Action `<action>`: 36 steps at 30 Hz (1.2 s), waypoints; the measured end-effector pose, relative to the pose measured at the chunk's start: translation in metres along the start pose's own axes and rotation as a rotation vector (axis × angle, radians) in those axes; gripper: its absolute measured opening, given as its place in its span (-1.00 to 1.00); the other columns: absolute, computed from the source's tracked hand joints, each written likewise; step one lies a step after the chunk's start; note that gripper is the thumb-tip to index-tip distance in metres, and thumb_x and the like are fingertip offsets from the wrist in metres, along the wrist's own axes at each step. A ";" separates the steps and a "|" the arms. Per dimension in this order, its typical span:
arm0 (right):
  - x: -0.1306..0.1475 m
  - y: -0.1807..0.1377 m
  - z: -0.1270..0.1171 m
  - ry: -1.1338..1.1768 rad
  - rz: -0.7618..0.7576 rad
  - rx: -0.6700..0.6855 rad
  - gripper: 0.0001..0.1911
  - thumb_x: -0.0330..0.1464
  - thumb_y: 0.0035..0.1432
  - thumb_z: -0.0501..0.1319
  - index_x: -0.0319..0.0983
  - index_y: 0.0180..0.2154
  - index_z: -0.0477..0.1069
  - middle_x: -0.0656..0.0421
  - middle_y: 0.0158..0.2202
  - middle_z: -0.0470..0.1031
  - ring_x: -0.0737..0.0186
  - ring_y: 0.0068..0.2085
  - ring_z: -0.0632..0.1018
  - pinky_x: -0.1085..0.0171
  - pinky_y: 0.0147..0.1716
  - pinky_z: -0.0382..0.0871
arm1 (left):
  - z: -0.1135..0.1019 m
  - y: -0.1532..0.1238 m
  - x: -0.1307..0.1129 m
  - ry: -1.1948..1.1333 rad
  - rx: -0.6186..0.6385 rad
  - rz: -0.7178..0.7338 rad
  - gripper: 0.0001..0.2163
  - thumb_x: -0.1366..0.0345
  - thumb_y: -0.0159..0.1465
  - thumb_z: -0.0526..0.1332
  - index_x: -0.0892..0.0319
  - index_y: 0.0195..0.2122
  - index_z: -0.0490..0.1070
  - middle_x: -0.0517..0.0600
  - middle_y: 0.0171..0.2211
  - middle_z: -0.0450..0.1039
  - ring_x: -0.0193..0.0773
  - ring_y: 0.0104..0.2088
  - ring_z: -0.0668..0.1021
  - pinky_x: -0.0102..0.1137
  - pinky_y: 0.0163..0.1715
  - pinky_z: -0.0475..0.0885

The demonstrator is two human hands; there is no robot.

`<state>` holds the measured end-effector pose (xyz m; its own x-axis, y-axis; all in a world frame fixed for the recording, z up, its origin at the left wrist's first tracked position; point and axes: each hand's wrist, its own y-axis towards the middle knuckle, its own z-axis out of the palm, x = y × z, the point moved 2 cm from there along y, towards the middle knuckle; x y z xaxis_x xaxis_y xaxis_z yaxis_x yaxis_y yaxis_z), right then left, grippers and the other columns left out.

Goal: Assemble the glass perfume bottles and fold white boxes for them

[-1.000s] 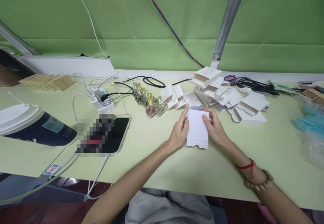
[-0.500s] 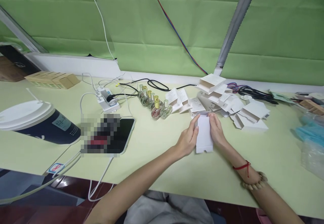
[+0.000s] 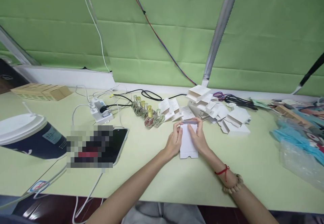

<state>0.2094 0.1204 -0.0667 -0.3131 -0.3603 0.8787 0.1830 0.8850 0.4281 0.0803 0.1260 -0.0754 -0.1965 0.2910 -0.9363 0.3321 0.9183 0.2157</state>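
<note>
Head view: The white folding carton [image 3: 187,145] is positioned between both hands, above or on the near half of the pale yellow table [image 3: 141,173]; contact with the tabletop cannot be determined. A notched end flap points toward the person. The left hand [image 3: 173,142] grips the left edge, fingers bent, thumb along that side. The right hand [image 3: 199,138] holds the right side, thumb lying on the upper face and fingers curled around the far end. A red cord [image 3: 222,171] and a beaded bracelet [image 3: 233,186] encircle the right wrist area.

Beyond the carton, slightly left, stands a cluster of glass bottles [image 3: 149,120] with gold and silver caps. Beside the bottles are two upright white cartons [image 3: 165,108]; a heap of open white cartons [image 3: 215,108] lies farther right. At left are a power strip [image 3: 100,113], a smartphone [image 3: 118,147] and a lidded paper cup [image 3: 42,139]. Blue plastic [image 3: 291,134] lies at far right.
</note>
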 end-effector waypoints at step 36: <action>-0.009 -0.004 -0.010 -0.230 -0.143 0.089 -0.79 -0.24 0.24 0.04 -0.23 -0.21 0.29 0.12 -0.22 0.34 0.25 -0.14 0.38 0.25 -0.11 0.23 | 0.009 -0.008 0.004 0.175 0.049 0.009 -0.64 0.05 0.32 -0.19 0.17 0.02 -0.02 0.02 -0.29 0.35 -0.30 -0.42 0.42 -0.39 -0.37 0.29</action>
<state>0.2204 0.1171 -0.0746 -0.5347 -0.4157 0.7357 0.0430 0.8561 0.5150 0.0853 0.1174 -0.0836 -0.3495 0.3450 -0.8711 0.3778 0.9027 0.2060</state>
